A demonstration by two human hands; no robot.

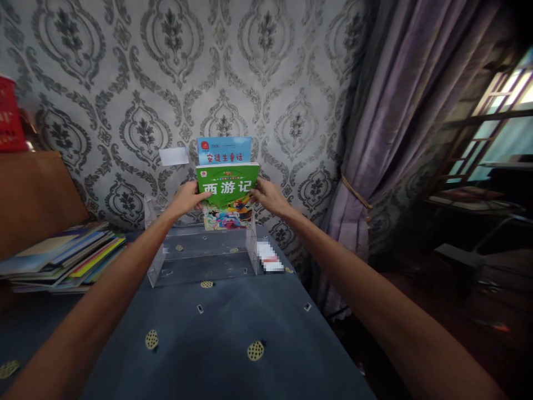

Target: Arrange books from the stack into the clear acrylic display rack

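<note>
Both my hands hold a green book (227, 197) upright, its illustrated cover with large white characters facing me. My left hand (190, 197) grips its left edge, thumb across the cover. On the right edge my right hand (268, 195) is closed the same way. Behind the green book a blue book (225, 150) shows only its top part, with red characters; I cannot tell whether my fingers reach it too. Below and around them stands a clear plastic rack (252, 247) with see-through side panels on the table. The lower part of the blue book is hidden.
A dark blue tablecloth with pineapple prints covers the table (225, 333). Stacked books (70, 258) lie at left beside a brown wooden panel (37, 194) and a red basket (10, 114). A blurred-out white item (270, 256) lies right of the rack. Purple curtains (383, 139) hang at right.
</note>
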